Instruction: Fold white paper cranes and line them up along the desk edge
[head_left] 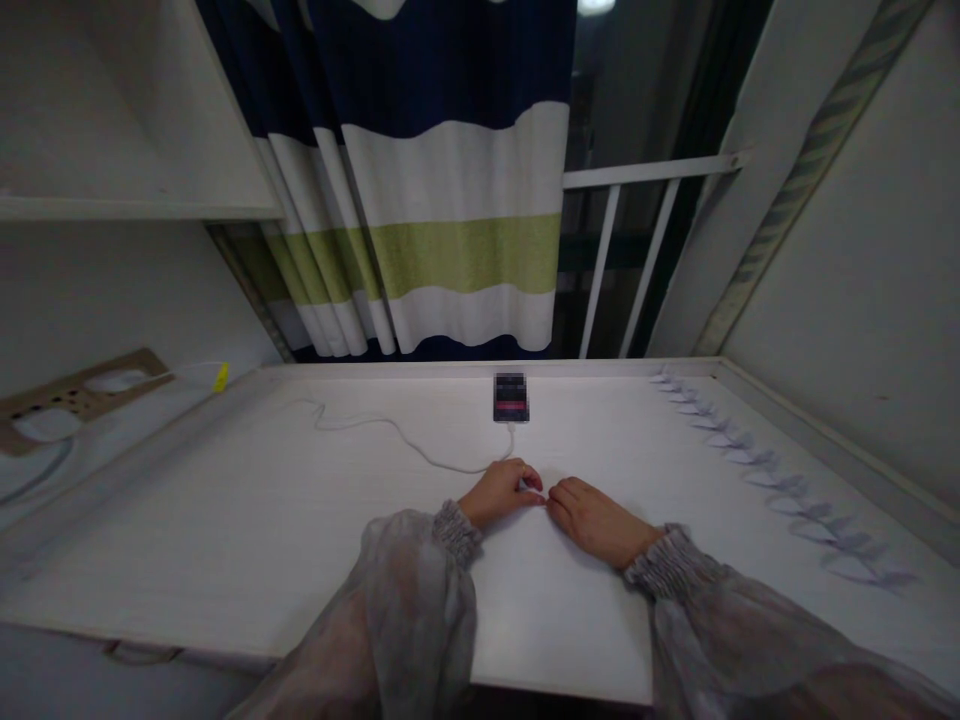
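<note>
Facing hands [501, 492] [589, 515], roomy desk [247, 500] leftward, edges away

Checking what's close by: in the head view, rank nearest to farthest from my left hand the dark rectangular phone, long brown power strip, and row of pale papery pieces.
From your left hand:
1. Dark rectangular phone, just beyond it.
2. Row of pale papery pieces, off to the right.
3. Long brown power strip, far left.

No text, brand, number or sign can be read. The phone [511, 398] has a pixelated screen, its dark rows and pinkish band giving no legible character. Any marking on the yellow tag [220, 377] or the power strip [79, 393] is too small to make out.
</note>
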